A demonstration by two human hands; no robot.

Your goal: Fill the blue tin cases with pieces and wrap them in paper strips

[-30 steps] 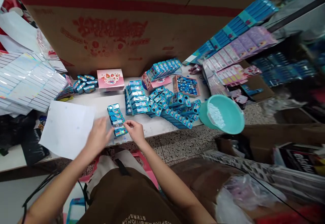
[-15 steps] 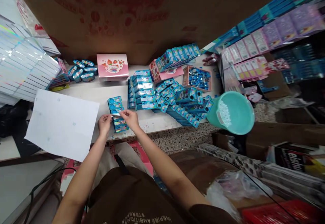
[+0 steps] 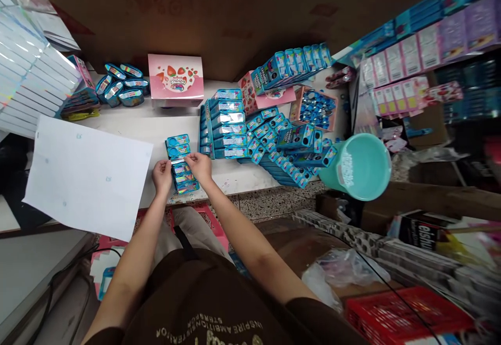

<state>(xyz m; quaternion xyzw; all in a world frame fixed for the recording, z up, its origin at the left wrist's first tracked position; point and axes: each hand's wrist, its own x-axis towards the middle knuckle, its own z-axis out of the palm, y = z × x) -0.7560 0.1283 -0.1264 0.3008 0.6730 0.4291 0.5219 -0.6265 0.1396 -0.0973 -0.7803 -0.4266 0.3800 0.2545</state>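
Observation:
A short column of small blue boxes lies on the white table near its front edge. Both hands are at its middle, with a thin shiny strip stretched between their fingertips. My left hand pinches the strip's left end. From the right, my right hand pinches the other end just over the boxes. Right of the hands stands a banded stack of blue boxes, with more loose blue boxes beside it. A white sheet lies left of my left hand.
Behind are a pink strawberry box and several blue packs. An open box of blue pieces stands at the back right. A turquoise bucket is beyond the table's right end, and a red crate sits at lower right.
The camera view has shifted, so the table items appear higher. Both hands stay pinched on the strip, which now lies lower against the boxes, across the middle of the column.

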